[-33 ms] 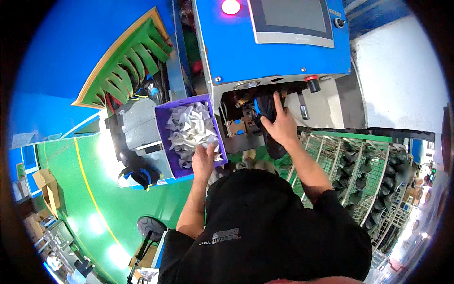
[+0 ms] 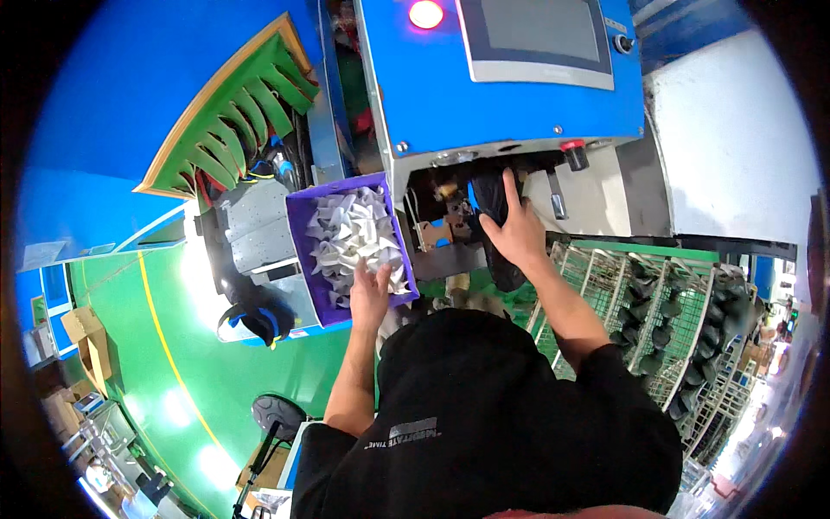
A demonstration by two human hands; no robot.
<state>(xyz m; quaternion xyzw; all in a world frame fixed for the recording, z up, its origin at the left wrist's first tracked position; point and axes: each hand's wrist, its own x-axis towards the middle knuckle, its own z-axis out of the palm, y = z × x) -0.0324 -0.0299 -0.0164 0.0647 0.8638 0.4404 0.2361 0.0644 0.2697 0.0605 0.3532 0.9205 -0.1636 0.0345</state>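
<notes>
My left hand (image 2: pixel 370 296) reaches over the near side of a purple box (image 2: pixel 304 259) full of small white folded pieces (image 2: pixel 346 229). Its thumb and fingers are apart, with the tips at the pieces; nothing shows clearly between them. My right hand (image 2: pixel 521 238) grips a black shoe (image 2: pixel 503 270) with a bit of blue at its upper end. The forefinger points forward along the shoe and the thumb lies across it. The shoe's far end sits beneath the front of a blue machine (image 2: pixel 510 108), where shadow hides the detail.
The machine carries a screen (image 2: pixel 540 30), a lit red lamp (image 2: pixel 425 14) and a red-and-black knob (image 2: pixel 573 154). On the left, green flaps (image 2: pixel 246 121) hang over a metal surface (image 2: pixel 255 225). Wire racks (image 2: pixel 622 303) with dark shoe-like items stand at right.
My left hand's fingertips have shifted slightly and spread a little over the white pieces. My right hand keeps its place on the shoe.
</notes>
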